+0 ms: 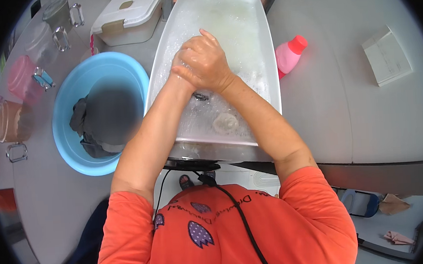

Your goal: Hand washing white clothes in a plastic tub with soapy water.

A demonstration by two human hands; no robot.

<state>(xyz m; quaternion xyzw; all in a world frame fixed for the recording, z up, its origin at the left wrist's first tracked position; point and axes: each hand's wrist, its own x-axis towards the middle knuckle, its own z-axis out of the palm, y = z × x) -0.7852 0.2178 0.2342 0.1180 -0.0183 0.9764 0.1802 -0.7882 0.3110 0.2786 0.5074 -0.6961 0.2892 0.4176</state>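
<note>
My right hand (208, 60) is clasped over my left hand (183, 56), both wet, above a long white basin (273, 68) of sudsy water. The right thumb lies across the back of the left hand near its wrist. Most of my left hand is hidden, so its finger posture is unclear. Just below the hands a small dark thing (201, 96) shows in the suds. A pale round fitting or lump (225, 123) lies near the basin's front end. Left of it, dark grey cloth (96, 147) sits in a round blue plastic tub (59, 106), partly blurred.
A pink bottle with a red cap (288, 56) leans by the basin's right wall. Farther right lies a white paper booklet or box (388, 57). A lidded white container (130, 18) and several clip-lidded jars (23, 77) stand left. A black cable (239, 211) hangs before my shirt.
</note>
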